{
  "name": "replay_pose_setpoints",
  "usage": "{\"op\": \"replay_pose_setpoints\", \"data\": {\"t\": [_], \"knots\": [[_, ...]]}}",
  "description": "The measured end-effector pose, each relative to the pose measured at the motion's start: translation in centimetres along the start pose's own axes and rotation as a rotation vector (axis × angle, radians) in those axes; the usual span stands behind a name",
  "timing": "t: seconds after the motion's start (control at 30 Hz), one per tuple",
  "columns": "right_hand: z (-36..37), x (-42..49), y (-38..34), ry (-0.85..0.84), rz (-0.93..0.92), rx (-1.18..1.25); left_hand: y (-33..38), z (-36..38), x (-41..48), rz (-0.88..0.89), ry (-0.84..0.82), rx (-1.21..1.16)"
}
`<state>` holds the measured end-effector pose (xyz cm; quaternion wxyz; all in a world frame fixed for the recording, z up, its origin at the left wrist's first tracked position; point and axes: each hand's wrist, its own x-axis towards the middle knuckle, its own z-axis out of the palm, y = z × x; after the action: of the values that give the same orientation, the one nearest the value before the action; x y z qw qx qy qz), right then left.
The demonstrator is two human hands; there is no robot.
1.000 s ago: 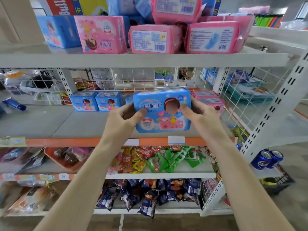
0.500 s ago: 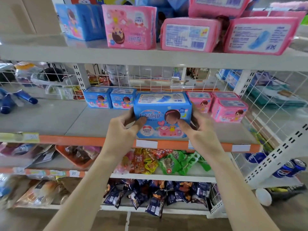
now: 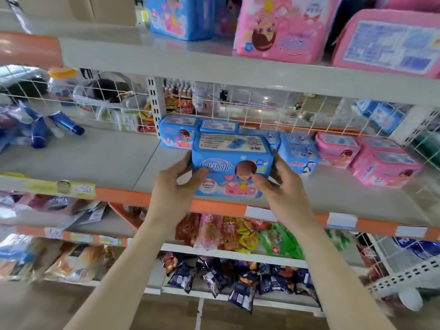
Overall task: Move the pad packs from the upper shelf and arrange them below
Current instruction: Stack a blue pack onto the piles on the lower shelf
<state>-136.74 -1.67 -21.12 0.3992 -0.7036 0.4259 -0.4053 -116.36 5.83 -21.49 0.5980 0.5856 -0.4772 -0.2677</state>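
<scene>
A blue pad pack with a cartoon girl on its front is held upright at the front of the lower shelf. My left hand grips its left side and my right hand grips its right side. Behind it on the same shelf stand other blue pad packs and, to the right, pink pad packs. The upper shelf carries a blue pack and pink packs.
A white wire grid backs the lower shelf. Blue bottles lie on the neighbouring shelf to the left. Snack bags fill the shelves underneath. An orange price strip runs along the shelf's front edge.
Both hands have carried the blue pack forward and down onto the front of the lower shelf. The camera has come closer to the shelves.
</scene>
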Motion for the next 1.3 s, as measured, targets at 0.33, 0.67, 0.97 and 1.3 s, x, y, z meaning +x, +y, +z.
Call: {"op": "replay_pose_setpoints", "data": {"t": [0.33,0.67,0.97,1.3], "knots": [[7.8,2.2,0.3,-0.045,-0.003,-0.006,-4.2,-5.6,2.8,-0.102,0.012,0.066],[8.6,5.5,3.9,-0.101,0.051,0.026,-7.3,-4.6,5.1,-0.184,0.057,0.174],[11.0,10.0,5.7,-0.146,-0.001,0.035,-9.6,-6.0,8.6,-0.207,0.082,0.252],[15.8,13.4,6.3,-0.054,0.006,-0.038,-13.4,-9.2,13.9,-0.193,-0.002,0.242]]}}
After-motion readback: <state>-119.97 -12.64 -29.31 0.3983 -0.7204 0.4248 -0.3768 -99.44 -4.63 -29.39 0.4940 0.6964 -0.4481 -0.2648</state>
